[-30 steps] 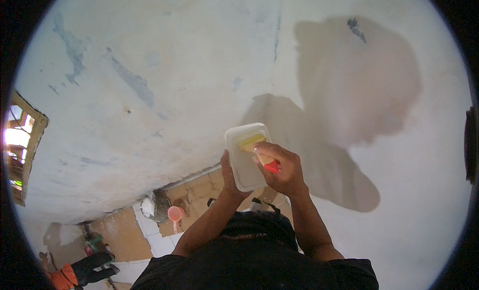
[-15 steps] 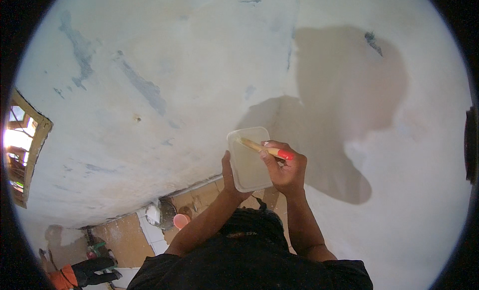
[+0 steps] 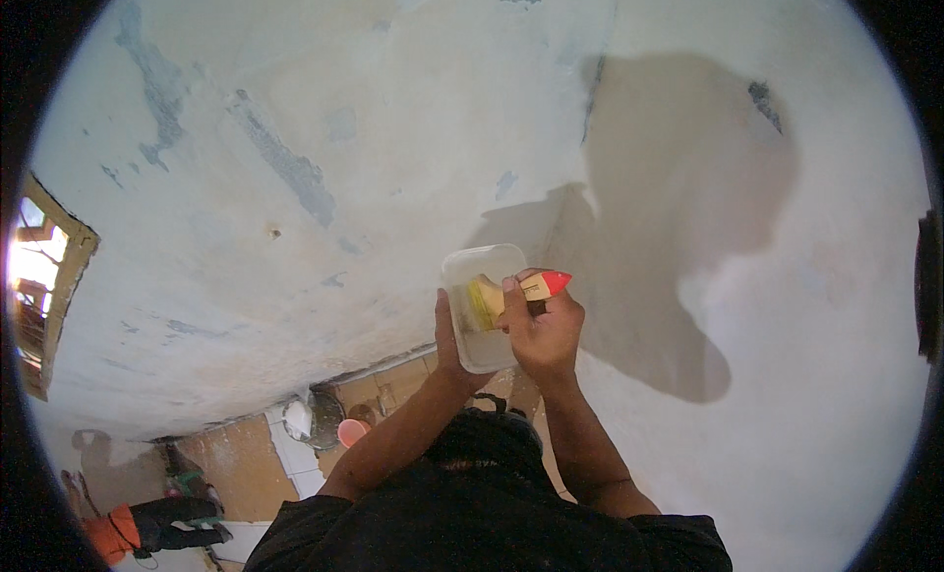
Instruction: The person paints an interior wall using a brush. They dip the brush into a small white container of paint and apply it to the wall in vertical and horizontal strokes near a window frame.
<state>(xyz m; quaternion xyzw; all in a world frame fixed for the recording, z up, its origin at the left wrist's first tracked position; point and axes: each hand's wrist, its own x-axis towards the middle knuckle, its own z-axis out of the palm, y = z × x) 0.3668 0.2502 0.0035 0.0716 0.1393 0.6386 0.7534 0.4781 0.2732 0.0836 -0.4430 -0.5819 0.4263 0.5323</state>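
Note:
A rectangular white plastic tub [image 3: 487, 356] with pale contents rests in my left hand [image 3: 448, 346]. The thumb lies along its left side, and the other fingers are hidden beneath it. Over the tub, my right hand [image 3: 543, 338] grips a paintbrush [image 3: 536, 289] with a wooden handle and a red tip. Its flat, yellowish bristles point left into the tub; I cannot tell how deep they dip. Beyond both hands stands a whitish wall [image 3: 393, 139] with grey bare patches, and my shadow falls on its right part.
On the floor at lower left are a pink cup [image 3: 352, 433], a dark bucket [image 3: 326, 420] and a white bag-like object [image 3: 298, 421]. Brown sheets [image 3: 241, 474] cover part of the tiles. Another person in orange and dark clothes [image 3: 162, 526] is farther left. A wood-framed window [image 3: 59, 277] sits at the left edge.
My right hand has moved slightly left and turned the paintbrush, so the bristles' broad side now shows over the tub's middle. The tub has shifted a little left.

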